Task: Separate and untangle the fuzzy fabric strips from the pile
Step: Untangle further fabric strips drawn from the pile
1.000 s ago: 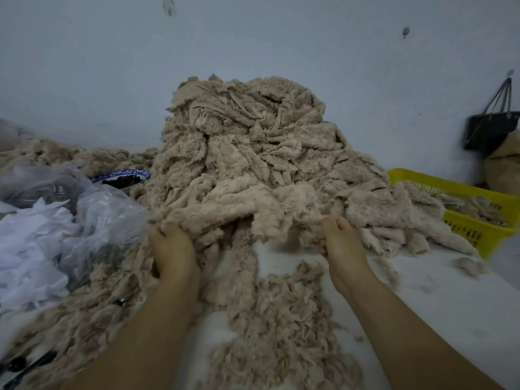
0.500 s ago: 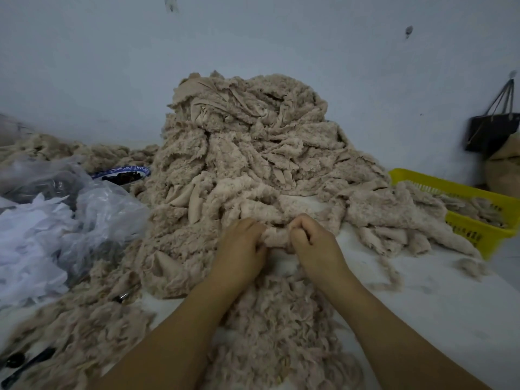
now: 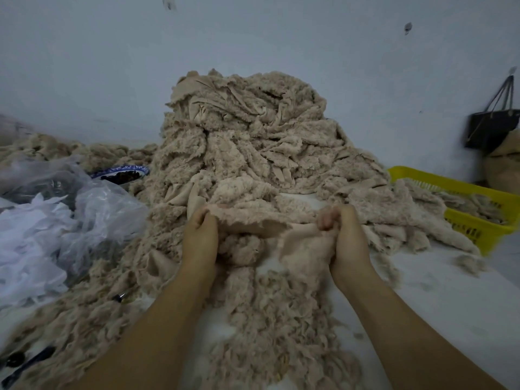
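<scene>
Beige fuzzy fabric strip (image 3: 254, 222): spans left-right at foot of tall beige fabric pile (image 3: 247, 147) | left hand (image 3: 200, 237): clamped on its left end | right hand (image 3: 344, 237): fingers curled round right end | hands apart, equally near

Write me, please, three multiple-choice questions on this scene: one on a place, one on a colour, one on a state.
1. Where does the yellow basket stand relative to the pile?
A. To its right
B. To its left
C. On top of it

2. What colour is the bag hanging on the wall?
A. Red
B. Black
C. Green

3. What are the left hand and right hand doing?
A. Lying flat on the table
B. Holding scissors
C. Gripping a fabric strip between them

Answers: 1 A, the basket sits at the right edge beside the pile; 2 B, the bag is plainly black; 3 C, each grip curls round one end of the strip.
</scene>
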### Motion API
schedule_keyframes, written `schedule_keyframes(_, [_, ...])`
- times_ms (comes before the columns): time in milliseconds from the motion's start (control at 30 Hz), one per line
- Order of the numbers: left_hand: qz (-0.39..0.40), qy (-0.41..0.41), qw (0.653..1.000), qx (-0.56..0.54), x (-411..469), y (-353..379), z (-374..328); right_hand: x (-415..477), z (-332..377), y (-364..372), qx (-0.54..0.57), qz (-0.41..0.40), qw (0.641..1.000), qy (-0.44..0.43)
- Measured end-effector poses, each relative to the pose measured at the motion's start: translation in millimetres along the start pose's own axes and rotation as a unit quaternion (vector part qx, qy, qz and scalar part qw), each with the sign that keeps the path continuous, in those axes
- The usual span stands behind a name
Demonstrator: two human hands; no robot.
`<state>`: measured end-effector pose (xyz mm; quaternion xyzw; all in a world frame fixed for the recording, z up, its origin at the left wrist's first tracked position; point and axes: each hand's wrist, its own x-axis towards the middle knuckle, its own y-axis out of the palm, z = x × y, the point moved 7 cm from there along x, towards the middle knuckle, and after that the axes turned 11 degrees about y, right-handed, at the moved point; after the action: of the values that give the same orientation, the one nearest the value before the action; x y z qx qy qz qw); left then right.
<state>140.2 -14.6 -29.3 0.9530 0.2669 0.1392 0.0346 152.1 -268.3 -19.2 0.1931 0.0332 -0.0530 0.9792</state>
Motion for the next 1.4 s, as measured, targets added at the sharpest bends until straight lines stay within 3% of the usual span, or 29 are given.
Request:
schedule_keyframes(200, [0.034,-0.022,0.991,-0.127,0,11,-4,1,0,-16,-0.087,-0.097,0.991,0.026])
schedule_keyframes(267, [0.049,-0.006,0.995,-0.086,-2,13,-10,0,-1,-14,-0.094,-0.081,0.992,0.031])
schedule_keyframes(333, [0.107,0.065,0.992,0.002,-11,20,-23,-1,-1,-6,-0.081,-0.041,0.996,0.02])
schedule_keyframes(400, [0.226,0.147,0.959,0.086,-29,40,-33,-4,0,5,-0.065,0.019,0.998,0.006])
schedule_keyframes(467, [0.333,0.177,0.911,0.166,-48,61,-27,-9,1,16,-0.068,0.079,0.995,-0.009])
schedule_keyframes(567, [0.403,0.24,0.839,0.276,-62,81,-16,-14,2,23,-0.075,0.111,0.991,-0.024])
schedule_keyframes(600, [0.399,0.258,0.828,0.299,-63,82,-17,-15,2,22,-0.091,0.098,0.991,-0.024])
schedule_keyframes(667, [0.339,0.238,0.869,0.271,-52,72,-23,-13,3,16,-0.169,0.044,0.984,-0.03])
schedule_keyframes(733, [0.26,0.161,0.936,0.172,-38,56,-26,-11,6,12,-0.25,0.006,0.966,-0.059])
schedule_keyframes(833, [0.175,-0.001,0.984,0.014,-31,40,-19,-15,9,26,-0.314,0.05,0.942,-0.109])
schedule_keyframes(933, [0.171,-0.153,0.956,-0.185,-35,40,-16,-20,0,39,-0.401,0.111,0.902,-0.117])
schedule_keyframes(1000, [0.185,-0.196,0.929,-0.252,-37,40,-18,-21,-5,40,-0.422,0.125,0.892,-0.106])
schedule_keyframes(1100, [0.2,-0.176,0.905,-0.33,-38,41,-28,-17,-2,29,-0.347,0.097,0.93,-0.074])
schedule_keyframes(1200, [0.153,-0.141,0.916,-0.342,-34,34,-37,-16,-8,24,-0.199,0.114,0.973,0.031])
schedule_keyframes(1267, [0.106,-0.139,0.925,-0.337,-35,26,-39,-16,-11,23,-0.102,0.126,0.983,0.089])
schedule_keyframes(1400, [0.128,-0.088,0.957,-0.243,-62,15,-59,-12,-12,20,-0.018,0.129,0.983,0.129])
